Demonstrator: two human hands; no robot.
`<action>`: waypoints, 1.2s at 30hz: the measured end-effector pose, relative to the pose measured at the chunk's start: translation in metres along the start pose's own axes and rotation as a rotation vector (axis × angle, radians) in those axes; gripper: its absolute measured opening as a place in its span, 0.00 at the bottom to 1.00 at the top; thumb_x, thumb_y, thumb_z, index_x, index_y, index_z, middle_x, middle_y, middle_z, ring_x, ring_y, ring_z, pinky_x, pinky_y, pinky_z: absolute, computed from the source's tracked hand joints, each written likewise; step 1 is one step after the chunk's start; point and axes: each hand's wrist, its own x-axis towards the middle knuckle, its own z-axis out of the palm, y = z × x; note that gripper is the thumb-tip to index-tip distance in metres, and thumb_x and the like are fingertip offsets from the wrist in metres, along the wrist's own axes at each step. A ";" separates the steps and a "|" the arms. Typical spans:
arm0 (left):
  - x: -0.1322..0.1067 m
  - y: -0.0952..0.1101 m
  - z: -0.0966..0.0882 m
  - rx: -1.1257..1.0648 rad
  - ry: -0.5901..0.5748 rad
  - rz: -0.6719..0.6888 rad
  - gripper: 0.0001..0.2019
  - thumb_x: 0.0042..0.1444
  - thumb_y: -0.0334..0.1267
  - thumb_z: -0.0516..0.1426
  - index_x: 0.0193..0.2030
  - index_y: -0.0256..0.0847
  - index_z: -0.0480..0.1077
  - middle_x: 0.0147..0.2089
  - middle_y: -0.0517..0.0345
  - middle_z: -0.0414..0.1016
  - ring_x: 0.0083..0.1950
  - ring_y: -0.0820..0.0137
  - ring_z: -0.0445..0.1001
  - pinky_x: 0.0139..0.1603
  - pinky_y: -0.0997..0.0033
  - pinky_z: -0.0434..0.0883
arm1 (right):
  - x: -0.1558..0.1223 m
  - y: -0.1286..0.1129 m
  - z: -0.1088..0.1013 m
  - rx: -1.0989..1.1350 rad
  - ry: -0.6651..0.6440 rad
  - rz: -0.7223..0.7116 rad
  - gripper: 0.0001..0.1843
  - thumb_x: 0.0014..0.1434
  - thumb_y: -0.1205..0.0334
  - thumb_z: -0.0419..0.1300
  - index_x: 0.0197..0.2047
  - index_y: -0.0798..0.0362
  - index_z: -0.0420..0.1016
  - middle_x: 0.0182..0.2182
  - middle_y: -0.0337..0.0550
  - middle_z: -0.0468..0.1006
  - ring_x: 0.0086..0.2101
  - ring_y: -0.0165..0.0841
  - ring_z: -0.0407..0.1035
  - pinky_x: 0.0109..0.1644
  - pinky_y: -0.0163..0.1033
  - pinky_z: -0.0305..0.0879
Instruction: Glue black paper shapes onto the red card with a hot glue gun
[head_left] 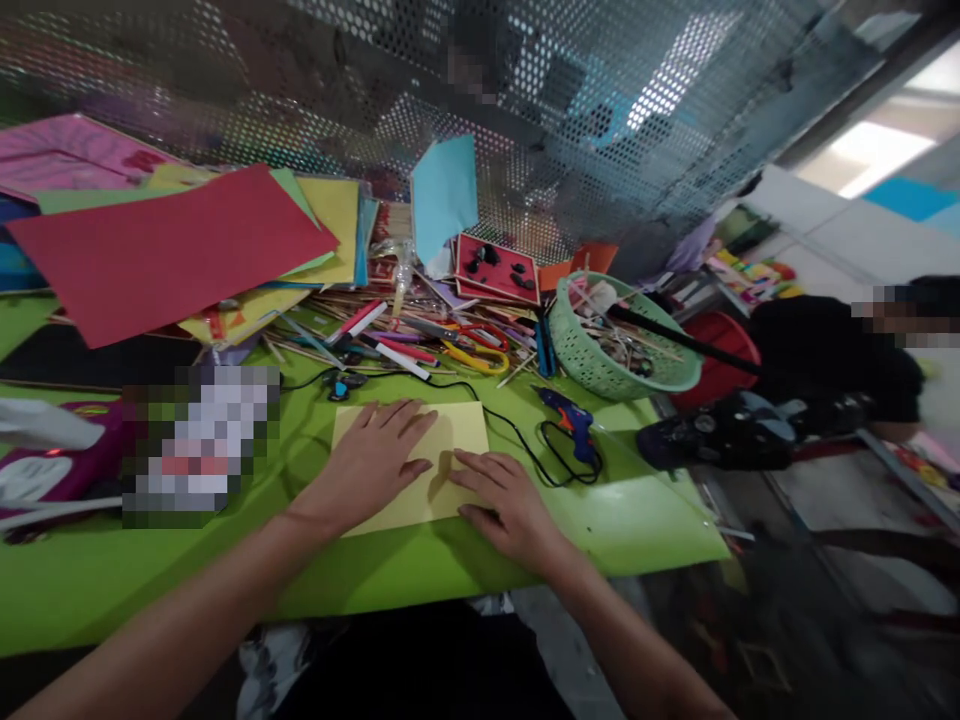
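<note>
A pale yellow sheet of paper [461,430] lies flat on the green table [420,590] in front of me. My left hand [375,460] rests on the sheet's left half, palm down with fingers stretched out. Over its right edge lies my right hand [506,500], fingers extended and pointing left. Neither hand grips anything. Right of the sheet is a blue glue gun [574,420], its black cord running behind the paper.
Coloured card sheets [180,250] are piled at the back left. Scissors [480,350], markers [401,355] and sticks lie behind the paper. A green basket [622,350] stands at the back right. A person in black [832,350] is at far right.
</note>
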 end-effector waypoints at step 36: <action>0.014 -0.009 -0.016 -0.421 0.032 -0.359 0.22 0.58 0.38 0.59 0.59 0.41 0.70 0.57 0.50 0.75 0.58 0.57 0.73 0.60 0.57 0.69 | -0.006 -0.001 -0.006 0.182 0.155 0.157 0.29 0.64 0.54 0.60 0.67 0.46 0.61 0.66 0.49 0.65 0.62 0.45 0.60 0.65 0.56 0.58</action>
